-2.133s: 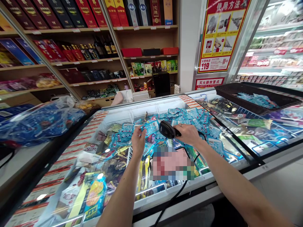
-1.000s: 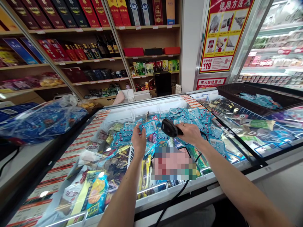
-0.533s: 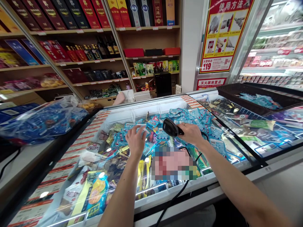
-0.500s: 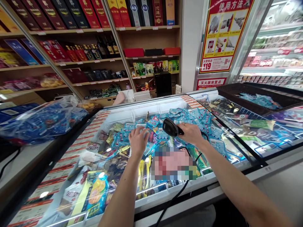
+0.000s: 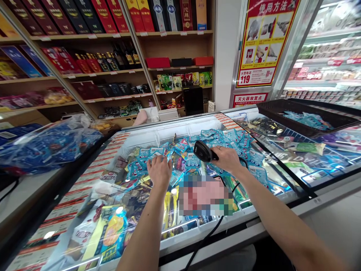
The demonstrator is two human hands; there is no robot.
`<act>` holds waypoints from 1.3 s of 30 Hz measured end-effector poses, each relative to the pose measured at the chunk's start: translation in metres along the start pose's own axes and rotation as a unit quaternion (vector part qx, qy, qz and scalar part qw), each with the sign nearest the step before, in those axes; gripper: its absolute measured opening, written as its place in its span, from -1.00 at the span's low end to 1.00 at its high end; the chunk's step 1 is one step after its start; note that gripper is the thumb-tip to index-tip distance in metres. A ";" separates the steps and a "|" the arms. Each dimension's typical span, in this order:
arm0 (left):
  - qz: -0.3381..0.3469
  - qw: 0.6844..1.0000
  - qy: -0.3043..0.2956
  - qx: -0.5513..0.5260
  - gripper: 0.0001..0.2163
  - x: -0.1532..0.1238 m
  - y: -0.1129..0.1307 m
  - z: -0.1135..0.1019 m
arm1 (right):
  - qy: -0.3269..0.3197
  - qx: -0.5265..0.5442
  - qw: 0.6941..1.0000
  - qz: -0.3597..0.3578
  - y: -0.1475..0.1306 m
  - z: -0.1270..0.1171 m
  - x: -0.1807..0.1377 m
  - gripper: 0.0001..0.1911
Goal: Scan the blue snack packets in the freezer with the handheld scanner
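A black handheld barcode scanner (image 5: 203, 151) is gripped in my right hand (image 5: 227, 158), its head pointing to the left over the chest freezer. My left hand (image 5: 160, 171) hangs palm down over the left part of the blue ice-cream packets (image 5: 193, 161), fingers slightly apart and nothing seen in them. Whether its fingertips touch a packet I cannot tell. A black cable (image 5: 207, 236) runs down across the freezer's front edge. Below the scanner lies a blurred-out pinkish patch whose content is hidden.
Yellow and blue ice-cream packs (image 5: 114, 229) fill the freezer's left front. A dark tray (image 5: 296, 122) with more blue packets rests at the right. Plastic-wrapped blue packages (image 5: 53, 145) lie at the left. Shelves of boxes and bottles (image 5: 175, 62) stand behind the white freezer rim (image 5: 141, 138).
My left hand has moved a little left and its fingers have lowered over the packets. The right hand keeps its hold on the scanner, which tilts slightly differently.
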State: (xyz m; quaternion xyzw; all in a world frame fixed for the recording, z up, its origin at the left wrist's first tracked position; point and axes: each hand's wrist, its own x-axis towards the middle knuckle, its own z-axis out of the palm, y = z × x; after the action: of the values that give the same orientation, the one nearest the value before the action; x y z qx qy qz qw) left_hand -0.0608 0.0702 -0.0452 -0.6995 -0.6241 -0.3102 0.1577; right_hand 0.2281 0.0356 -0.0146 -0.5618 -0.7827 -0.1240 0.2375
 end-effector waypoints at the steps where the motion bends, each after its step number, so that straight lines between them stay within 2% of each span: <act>1: 0.002 1.000 0.005 -0.003 -0.72 0.000 0.003 -0.001 | 0.000 -0.001 1.000 0.002 0.000 0.000 0.000 -0.64; 4: -0.001 1.000 0.004 -0.017 -0.69 0.000 0.016 -0.006 | 0.000 -0.003 1.000 0.003 -0.001 0.000 0.000 -0.64; 9: -0.003 0.996 -0.085 -0.034 -0.59 -0.006 0.048 -0.005 | -0.009 -0.004 1.000 0.001 -0.002 0.000 0.000 -0.66; 13: 0.008 0.994 -0.101 -0.037 -0.45 -0.009 0.059 -0.002 | -0.011 -0.006 1.000 -0.001 -0.002 0.000 0.000 -0.65; 16: 0.007 0.990 -0.128 -0.062 -0.46 -0.006 0.054 0.001 | -0.011 -0.007 1.000 -0.001 -0.002 0.000 0.000 -0.65; 19: -0.015 0.980 -0.171 -0.101 -0.58 0.000 0.042 0.006 | -0.009 -0.006 1.000 -0.003 -0.002 0.000 0.000 -0.66; 22: -0.043 0.976 -0.169 -0.131 -0.67 0.003 0.031 0.012 | -0.007 -0.004 1.000 -0.005 -0.003 0.001 0.000 -0.66; 27: -0.011 0.989 -0.111 -0.097 -0.51 -0.003 0.035 0.013 | -0.012 -0.003 1.000 -0.002 -0.003 0.000 0.000 -0.64; 30: 0.007 0.990 -0.129 -0.061 -0.44 -0.004 0.040 0.009 | -0.010 -0.008 1.000 -0.002 -0.002 0.000 0.000 -0.64; 32: -0.006 0.986 -0.152 -0.071 -0.43 -0.001 0.039 0.008 | -0.008 -0.011 1.000 -0.002 -0.002 0.000 0.000 -0.63; 36: -0.071 0.969 -0.155 -0.180 -0.38 0.005 0.028 0.010 | -0.005 -0.007 1.000 -0.005 -0.002 0.000 0.000 -0.63; 39: -0.097 0.939 -0.131 -0.304 -0.45 0.006 0.022 0.008 | -0.004 -0.002 1.000 -0.006 -0.002 0.000 0.000 -0.63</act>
State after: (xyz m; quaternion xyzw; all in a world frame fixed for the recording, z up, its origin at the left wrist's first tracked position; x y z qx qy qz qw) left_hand -0.0369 0.0758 -0.0443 -0.6844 -0.5803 -0.4046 -0.1764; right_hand 0.2261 0.0351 -0.0145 -0.5581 -0.7867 -0.1243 0.2328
